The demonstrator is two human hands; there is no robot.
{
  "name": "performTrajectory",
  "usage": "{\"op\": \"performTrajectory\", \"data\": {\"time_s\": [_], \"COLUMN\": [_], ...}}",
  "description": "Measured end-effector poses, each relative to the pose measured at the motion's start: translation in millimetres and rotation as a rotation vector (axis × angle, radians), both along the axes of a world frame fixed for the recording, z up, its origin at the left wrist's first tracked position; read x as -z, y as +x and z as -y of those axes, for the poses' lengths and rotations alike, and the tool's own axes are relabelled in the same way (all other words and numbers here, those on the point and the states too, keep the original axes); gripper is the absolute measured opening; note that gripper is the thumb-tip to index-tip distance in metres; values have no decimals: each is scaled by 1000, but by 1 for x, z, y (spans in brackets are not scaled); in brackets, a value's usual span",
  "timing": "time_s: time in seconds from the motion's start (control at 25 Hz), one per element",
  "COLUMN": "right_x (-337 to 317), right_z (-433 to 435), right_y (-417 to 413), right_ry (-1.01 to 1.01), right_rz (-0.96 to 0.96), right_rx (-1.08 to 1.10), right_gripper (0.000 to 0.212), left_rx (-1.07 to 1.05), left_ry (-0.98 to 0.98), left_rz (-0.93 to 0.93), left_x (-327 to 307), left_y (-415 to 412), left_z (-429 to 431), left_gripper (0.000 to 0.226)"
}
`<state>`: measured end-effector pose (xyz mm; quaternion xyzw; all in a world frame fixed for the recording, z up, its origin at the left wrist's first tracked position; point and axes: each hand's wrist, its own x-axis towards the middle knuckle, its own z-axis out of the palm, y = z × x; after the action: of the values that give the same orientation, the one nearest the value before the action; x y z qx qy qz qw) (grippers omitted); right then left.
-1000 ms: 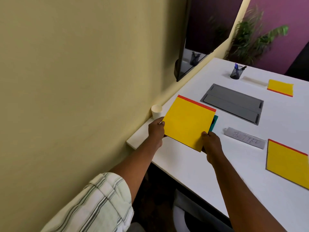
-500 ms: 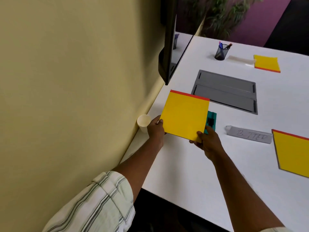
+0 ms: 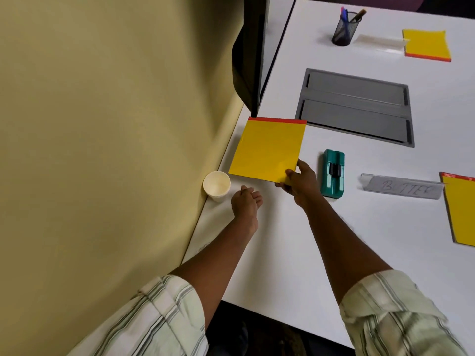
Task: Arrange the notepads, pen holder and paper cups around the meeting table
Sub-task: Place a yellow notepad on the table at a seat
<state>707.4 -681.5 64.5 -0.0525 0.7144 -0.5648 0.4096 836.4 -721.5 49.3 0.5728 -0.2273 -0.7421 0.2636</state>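
My right hand [image 3: 299, 182] grips the near right corner of a yellow notepad with a red top strip [image 3: 268, 147], held low over the white table [image 3: 282, 253]. My left hand [image 3: 245, 201] is off the pad, fingers loosely apart, just right of a white paper cup [image 3: 216, 185] that stands by the wall. A second yellow notepad [image 3: 461, 211] lies at the right edge and a third [image 3: 426, 44] at the far right. A black mesh pen holder with pens [image 3: 345, 28] stands at the far side.
A green stapler-like object [image 3: 332, 173] lies right of my right hand. A grey name plate [image 3: 403, 186] and a clear one [image 3: 380, 42] lie by the notepads. A grey cable hatch [image 3: 356, 106] is set in the table. A black monitor [image 3: 250, 60] hangs on the yellow wall.
My left hand has let go of the notepad and dropped beside the cup. The right hand alone now holds the pad, shifted left off the green object. My view has tilted downward.
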Motion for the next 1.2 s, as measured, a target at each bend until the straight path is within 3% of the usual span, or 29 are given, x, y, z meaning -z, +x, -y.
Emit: {"op": "performTrajectory", "data": {"time_s": [0.56, 0.8, 0.96, 1.2], "right_x": [53, 65, 66, 52], "right_z": [55, 52, 49, 34], "right_y": [6, 14, 20, 29], "right_ry": [83, 220, 397, 384], "right_rz": [76, -161, -431, -493], "right_rx": [7, -22, -209, -255], "right_gripper": [45, 38, 37, 36], "left_rx": [190, 217, 237, 243], "left_ry": [-33, -54, -104, -131], "left_rz": [104, 151, 189, 207], "left_x": [16, 22, 22, 4], "left_y": [14, 14, 12, 10], "left_z": [21, 19, 22, 16], "left_gripper": [37, 33, 29, 26]}}
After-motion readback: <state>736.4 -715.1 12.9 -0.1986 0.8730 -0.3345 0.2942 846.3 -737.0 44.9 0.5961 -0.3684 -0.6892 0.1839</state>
